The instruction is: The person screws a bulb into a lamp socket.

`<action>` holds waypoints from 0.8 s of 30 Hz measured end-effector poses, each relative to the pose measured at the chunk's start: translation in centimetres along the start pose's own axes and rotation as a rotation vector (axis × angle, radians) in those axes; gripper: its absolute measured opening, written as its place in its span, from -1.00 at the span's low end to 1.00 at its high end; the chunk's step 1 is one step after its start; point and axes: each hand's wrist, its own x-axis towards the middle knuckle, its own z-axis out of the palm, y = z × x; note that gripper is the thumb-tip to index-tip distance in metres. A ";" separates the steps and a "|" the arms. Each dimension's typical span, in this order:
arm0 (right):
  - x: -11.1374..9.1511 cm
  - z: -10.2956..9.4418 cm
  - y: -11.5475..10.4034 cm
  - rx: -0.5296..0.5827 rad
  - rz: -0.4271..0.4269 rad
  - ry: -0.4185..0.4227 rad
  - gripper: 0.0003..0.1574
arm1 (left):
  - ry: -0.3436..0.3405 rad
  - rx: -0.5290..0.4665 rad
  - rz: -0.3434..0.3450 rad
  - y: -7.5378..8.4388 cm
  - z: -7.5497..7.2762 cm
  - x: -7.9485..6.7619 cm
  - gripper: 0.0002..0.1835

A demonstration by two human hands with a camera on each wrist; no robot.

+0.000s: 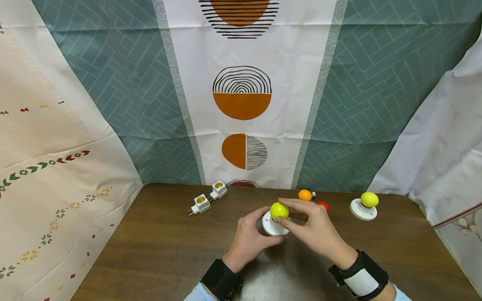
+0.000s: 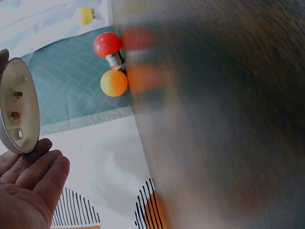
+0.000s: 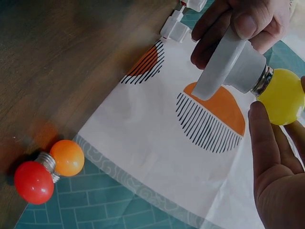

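My left hand [image 1: 250,234] grips a white round-based lamp holder [image 1: 272,227] raised off the table. Thumb and fingers of my right hand [image 1: 316,228] pinch a yellow light bulb [image 1: 279,211] at the mouth of that holder. In the right wrist view, part of the metal screw cap shows between the bulb [image 3: 282,98] and the tilted holder [image 3: 245,69]; the rest of the cap is hidden inside. The left wrist view looks at the holder's hollow underside [image 2: 24,105], with two brass-coloured screws in it.
An orange bulb [image 1: 305,195] and a red bulb [image 1: 323,205] lie together behind my right hand. Farther right stands another round holder [image 1: 363,213] carrying a yellow bulb [image 1: 369,200]. Two white plug-in sockets [image 1: 201,205] lie at the back left, near the hanging cloth [image 1: 173,159].
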 end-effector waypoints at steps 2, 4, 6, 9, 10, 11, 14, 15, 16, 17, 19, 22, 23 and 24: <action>0.0 0.0 -0.1 0.005 0.005 0.013 -0.46 | 0.001 0.005 -0.001 0.0 0.0 0.0 -0.21; 0.1 0.0 0.0 0.006 -0.006 0.015 -0.47 | 0.004 0.004 0.006 0.0 0.0 -0.1 -0.22; 0.0 0.1 0.1 0.011 -0.020 0.016 -0.48 | 0.007 0.001 0.018 0.0 0.0 -0.1 -0.24; 0.0 0.2 0.2 0.007 -0.036 0.016 -0.48 | 0.011 -0.002 0.032 0.0 0.1 -0.1 -0.27; -0.1 0.2 0.2 0.004 -0.038 0.019 -0.48 | 0.013 -0.002 0.034 0.0 0.1 -0.1 -0.27; -0.1 0.2 0.2 0.000 -0.041 0.023 -0.48 | 0.013 0.000 0.035 0.0 0.1 -0.1 -0.27; -0.2 0.2 0.3 -0.007 -0.059 0.033 -0.43 | 0.014 0.005 0.035 -0.1 0.2 -0.1 -0.26; -0.2 0.2 0.5 -0.008 -0.064 0.034 -0.41 | 0.015 0.006 0.036 -0.1 0.2 -0.1 -0.26; -0.2 0.3 0.7 -0.018 -0.070 0.034 -0.38 | 0.017 0.005 0.038 -0.1 0.2 -0.1 -0.26; -0.2 0.3 1.0 -0.033 -0.077 0.031 -0.35 | 0.017 0.005 0.040 -0.1 0.2 -0.2 -0.26; -0.1 0.4 1.8 -0.068 -0.089 0.012 -0.28 | 0.018 0.002 0.043 -0.1 0.2 -0.2 -0.25; 0.0 0.4 2.9 -0.140 -0.119 -0.039 -0.25 | 0.015 0.001 0.046 -0.2 0.2 -0.2 -0.25; 0.0 0.4 3.2 -0.161 -0.132 -0.058 -0.25 | 0.012 -0.001 0.046 -0.2 0.3 -0.3 -0.25; 0.0 0.3 3.3 -0.174 -0.143 -0.076 -0.26 | 0.010 -0.001 0.046 -0.2 0.3 -0.3 -0.24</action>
